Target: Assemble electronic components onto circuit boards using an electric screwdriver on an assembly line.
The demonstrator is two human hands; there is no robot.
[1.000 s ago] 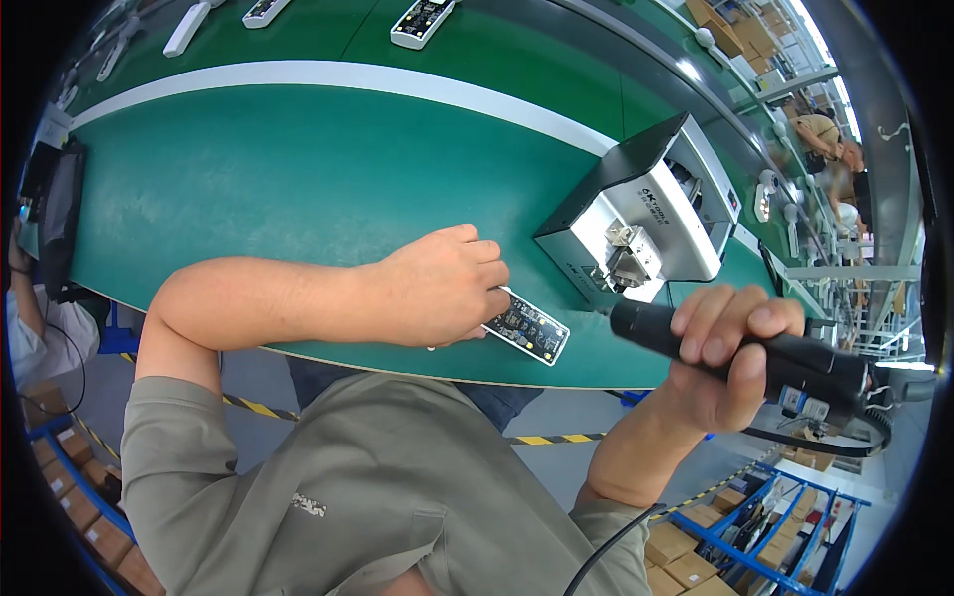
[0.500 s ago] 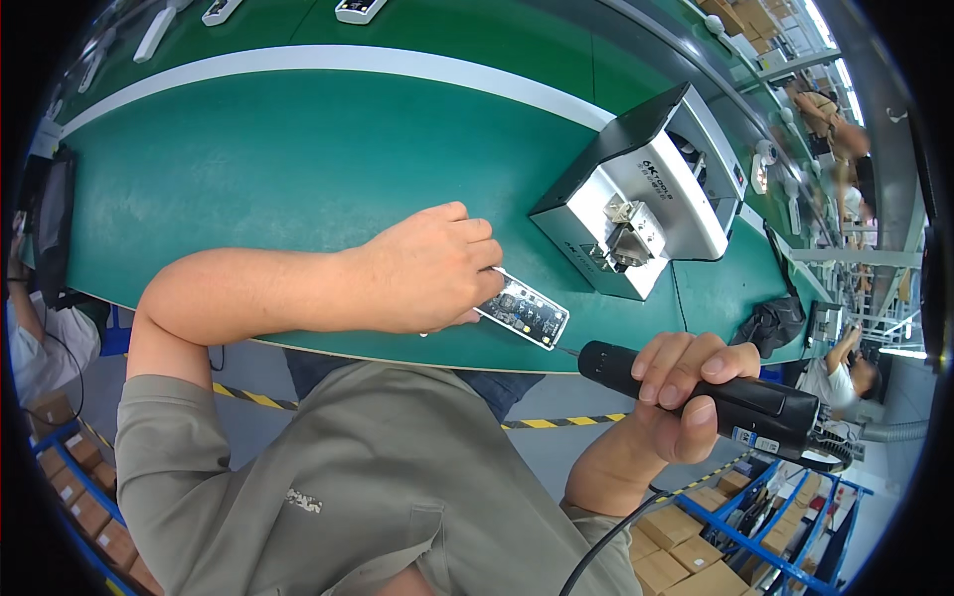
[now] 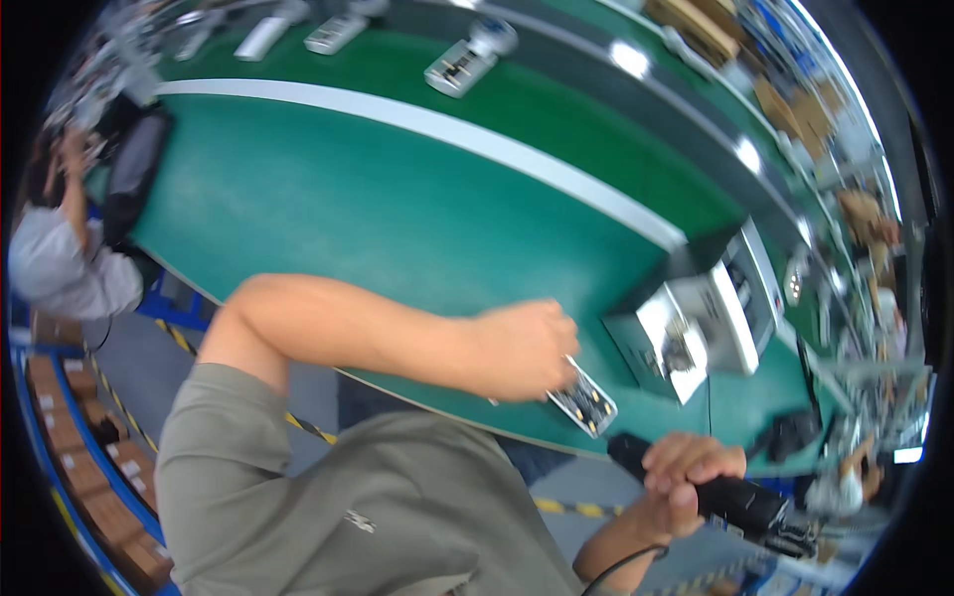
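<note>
My left hand [image 3: 522, 350] is closed on one end of a narrow white device housing [image 3: 584, 399], blurred by motion. Its exposed circuit board, with several pale spots on it, faces up beyond my knuckles, near the table's front edge. My right hand [image 3: 686, 477] wraps round a black electric screwdriver [image 3: 740, 502], which lies slanted with its nose toward the housing's free end. The tip is too blurred to tell whether it touches. A cable hangs down past my right wrist.
A silver and black screw feeder [image 3: 686, 338] stands on the green table [image 3: 378, 199], right of my left hand. Behind the white strip [image 3: 417, 124], similar white units [image 3: 462, 70] sit on a green surface. A co-worker [image 3: 70, 248] is at far left. Boxes [image 3: 84, 487] fill a rack below.
The whole view has swung and blurred, so table, feeder and hands appear lower and farther right. Both hands keep their hold on the housing and the screwdriver.
</note>
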